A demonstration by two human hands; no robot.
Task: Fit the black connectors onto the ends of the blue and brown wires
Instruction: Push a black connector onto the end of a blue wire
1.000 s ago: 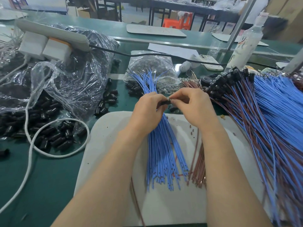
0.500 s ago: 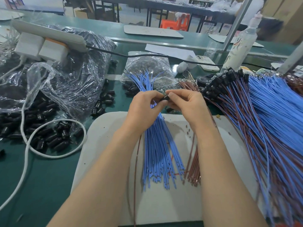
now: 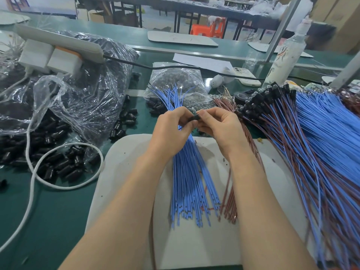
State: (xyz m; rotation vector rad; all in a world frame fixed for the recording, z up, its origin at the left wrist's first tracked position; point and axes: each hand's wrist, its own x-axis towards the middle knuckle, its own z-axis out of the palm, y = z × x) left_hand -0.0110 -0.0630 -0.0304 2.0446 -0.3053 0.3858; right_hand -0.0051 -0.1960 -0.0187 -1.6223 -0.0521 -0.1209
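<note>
My left hand (image 3: 171,131) and my right hand (image 3: 220,127) meet above the white board (image 3: 124,162), both pinching one small black connector (image 3: 192,119) between their fingertips. A brown wire (image 3: 152,230) hangs down below my left forearm toward the near edge. Under my hands lies a fan of loose blue wires (image 3: 187,184), with a smaller bunch of brown wires (image 3: 230,201) beside it on the right. Loose black connectors (image 3: 64,164) are heaped on the green table at the left. A big pile of finished blue and brown wires with black connectors (image 3: 292,121) fills the right side.
A clear plastic bag of black parts (image 3: 81,90) and a white power strip (image 3: 58,47) sit at the left, with a white cable (image 3: 33,172) looped over the table. A smaller bag (image 3: 175,82), a phone (image 3: 247,77) and a spray bottle (image 3: 286,55) stand behind my hands.
Both hands stay together on the connector, shifting slightly up and left in view. A brown wire now trails down under my left forearm.
</note>
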